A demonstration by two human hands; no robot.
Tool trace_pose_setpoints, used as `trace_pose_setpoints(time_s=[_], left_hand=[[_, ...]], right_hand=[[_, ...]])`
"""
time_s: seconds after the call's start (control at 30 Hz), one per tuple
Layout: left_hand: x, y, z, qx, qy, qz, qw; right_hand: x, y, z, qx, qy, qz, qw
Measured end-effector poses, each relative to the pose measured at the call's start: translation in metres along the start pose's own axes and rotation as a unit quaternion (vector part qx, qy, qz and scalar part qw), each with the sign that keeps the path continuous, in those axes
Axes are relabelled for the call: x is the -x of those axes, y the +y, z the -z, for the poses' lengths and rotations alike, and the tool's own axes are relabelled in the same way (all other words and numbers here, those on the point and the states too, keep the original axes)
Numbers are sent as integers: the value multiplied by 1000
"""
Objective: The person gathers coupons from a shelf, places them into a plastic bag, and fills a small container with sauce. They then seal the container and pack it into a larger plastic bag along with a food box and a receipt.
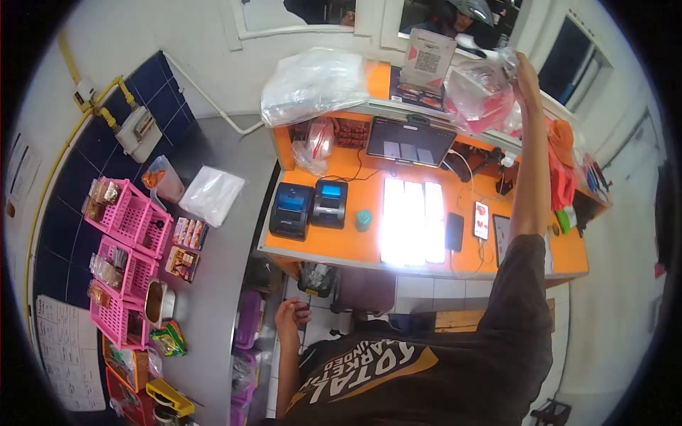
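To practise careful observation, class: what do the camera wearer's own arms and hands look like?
The right sleeve is short, dark and plain, part of a dark T-shirt with white lettering that includes TOTAL and an orange-gold marking. The right forearm is bare below the sleeve. No glove shows on the right hand or left hand.

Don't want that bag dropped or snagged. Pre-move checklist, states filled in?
1. Right hand gripping the plastic bag: ok, raised and closed at its top.
2. Bag clear of the QR-code stand: cannot tell; they look close side by side, contact unclear.
3. Bag contents identifiable: cannot tell, plastic obscures them.
4. Left hand free: cannot tell; something dark shows beside it.
5. Helmeted person in view: ok, beyond the bag.
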State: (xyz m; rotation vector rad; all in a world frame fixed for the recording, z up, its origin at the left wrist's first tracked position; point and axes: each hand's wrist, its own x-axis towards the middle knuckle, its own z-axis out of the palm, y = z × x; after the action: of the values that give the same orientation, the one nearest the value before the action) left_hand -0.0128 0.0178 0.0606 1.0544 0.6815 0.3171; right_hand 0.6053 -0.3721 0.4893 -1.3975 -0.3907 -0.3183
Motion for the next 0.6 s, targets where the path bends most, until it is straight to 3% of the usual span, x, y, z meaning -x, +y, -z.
trace_pose_setpoints(time_s=[0.03, 0.07, 0.1, 0.13, 0.23, 0.27, 0.3, 0.33, 0.37, 0.43, 0.6], left_hand=[[-2, 0, -9, 3, -2, 2, 1000], [-5, 3, -20, 8, -3, 6, 1000], [-5, 4, -32, 17, 0, 11, 1000], [-6, 8, -45, -2, 8, 15, 1000], [-21, -3, -65, -27, -1, 14, 1000], [-21, -2, -75, 27, 9, 20, 999], [-21, 2, -79, -4, -10, 38, 999], [-24, -12, -77, 37, -37, -8, 999], [-17, -1, -83, -21, 18, 1, 1000], [-1, 5, -73, -55, 30, 9, 998], [64, -25, 18, -3, 149, -18, 989]], right_hand=[[-26, 17, 14, -7, 19, -1, 1000], [-58, 43, 36, 50, 35, 54, 997], [-81, 79, 71, 155, 61, 168, 972], [-98, 99, 83, 242, 89, 222, 940], [-131, 141, 94, 478, 59, 221, 848], [-136, 157, 84, 508, 36, 229, 830], [-141, 172, 69, 533, 20, 239, 812], [-144, 184, 55, 556, 14, 256, 791], [-138, 189, 35, 565, 18, 278, 776], [-123, 201, 12, 556, 63, 319, 765], [15, 182, -69, 463, 136, 407, 775]])
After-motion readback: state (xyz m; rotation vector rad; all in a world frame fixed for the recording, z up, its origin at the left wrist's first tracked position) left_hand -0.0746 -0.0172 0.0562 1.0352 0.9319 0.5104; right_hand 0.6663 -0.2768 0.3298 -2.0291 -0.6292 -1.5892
